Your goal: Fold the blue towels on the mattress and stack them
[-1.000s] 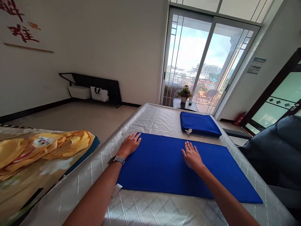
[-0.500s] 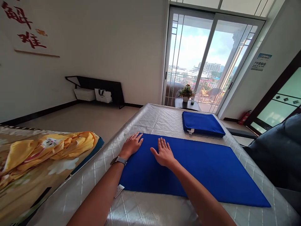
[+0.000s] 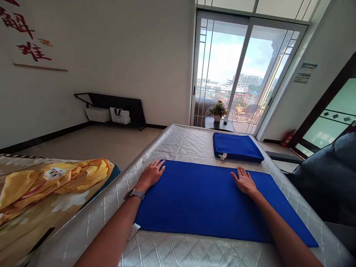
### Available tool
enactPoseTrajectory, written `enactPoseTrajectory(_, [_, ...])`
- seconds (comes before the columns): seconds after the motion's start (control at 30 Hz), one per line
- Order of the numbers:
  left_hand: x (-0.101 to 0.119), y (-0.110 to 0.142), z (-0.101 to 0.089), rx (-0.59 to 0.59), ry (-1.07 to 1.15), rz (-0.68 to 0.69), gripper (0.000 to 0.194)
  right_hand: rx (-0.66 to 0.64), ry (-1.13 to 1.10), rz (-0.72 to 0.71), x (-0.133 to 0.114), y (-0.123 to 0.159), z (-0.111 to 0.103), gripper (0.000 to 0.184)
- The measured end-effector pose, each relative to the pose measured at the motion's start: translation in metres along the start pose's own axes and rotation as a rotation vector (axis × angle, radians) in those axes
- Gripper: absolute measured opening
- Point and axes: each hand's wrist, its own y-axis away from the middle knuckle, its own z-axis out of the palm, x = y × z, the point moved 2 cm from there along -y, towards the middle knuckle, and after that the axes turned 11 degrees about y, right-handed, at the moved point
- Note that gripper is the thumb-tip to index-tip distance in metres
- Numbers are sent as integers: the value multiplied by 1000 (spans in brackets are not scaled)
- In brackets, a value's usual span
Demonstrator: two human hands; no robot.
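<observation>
A flat blue cloth [image 3: 189, 200] lies spread across the silvery quilted mattress [image 3: 180, 144], with a white tag [image 3: 134, 230] at its near left corner. My left hand [image 3: 151, 174], a watch on its wrist, rests on the cloth's far left corner with fingers extended. Farther right, my right hand [image 3: 245, 180] lies flat near the cloth's far edge, fingers stretched out. Neither hand grips anything. Beyond the cloth sits a folded blue cloth stack [image 3: 237, 144] with a white label on its near side.
At the left is a bed with a floral cover and a bunched yellow cloth [image 3: 83, 174]. A black bench [image 3: 116, 100] stands by the wall. Dark padded furniture [image 3: 328, 174] borders the right side. Behind the mattress, a potted plant [image 3: 218, 110] stands on a small table.
My right hand has slid to the right along the cloth, from near its left part towards its right part. My left hand stays at the far left corner. The view has shifted slightly.
</observation>
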Motion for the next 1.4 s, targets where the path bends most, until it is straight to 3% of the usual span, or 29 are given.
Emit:
enactPoseTrajectory(0.13, [-2,-1,1,9,-10,6,59,44,43,134,99,-7,14,87])
enactPoseTrajectory(0.2, [-3,-1,1,1,-19,0,59,62,51,173,129,-9,20,85])
enactPoseTrajectory(0.27, [-3,-2,1,-12,-31,-10,60,71,51,178,144,-11,25,84])
enactPoseTrajectory(0.8, [2,0,-1,-27,-30,-38,58,145,17,148,147,-14,30,85])
enactPoseTrajectory(1.03, [10,6,-3,2,-42,-14,55,171,-99,215,143,-10,14,89])
enactPoseTrajectory(1.13, [10,6,-2,16,-33,-15,53,230,-90,217,112,-9,2,86])
enactPoseTrajectory(1.2, [10,6,-1,26,-20,-8,53,256,-77,170,67,-6,-7,83])
enactPoseTrajectory(1.3, [9,6,0,40,-4,0,52,214,-60,20,-34,11,-18,82])
enactPoseTrajectory(1.4, [9,6,0,47,-1,0,51,113,-112,-237,-143,43,-26,84])
